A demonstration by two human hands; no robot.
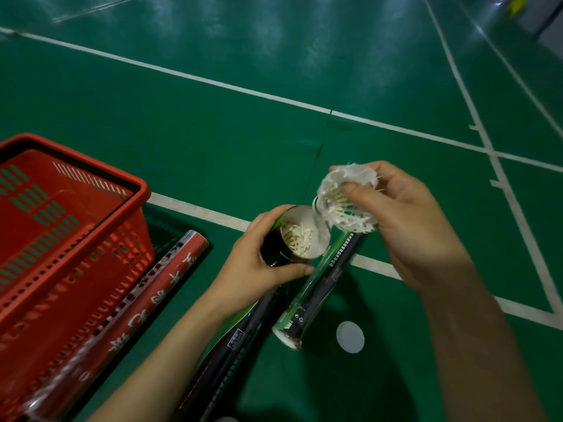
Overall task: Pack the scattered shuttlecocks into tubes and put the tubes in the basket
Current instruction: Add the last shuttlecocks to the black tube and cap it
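Note:
My left hand (259, 263) grips a black and green tube (286, 248) near its open mouth, which tilts up toward me. White feathers of shuttlecocks show inside it. Just right of and above that mouth, my right hand (405, 220) holds a worn white shuttlecock (341, 202) by its feathers. A second black and green tube (320, 287) lies on the floor under my hands. A red tube (146, 306) lies on the floor against the red basket (76, 226) at the left.
A round white tube cap (350, 337) lies on the green court floor beside the lying tube's lower end. White court lines (231, 86) cross the floor. The basket holds nothing that I can see.

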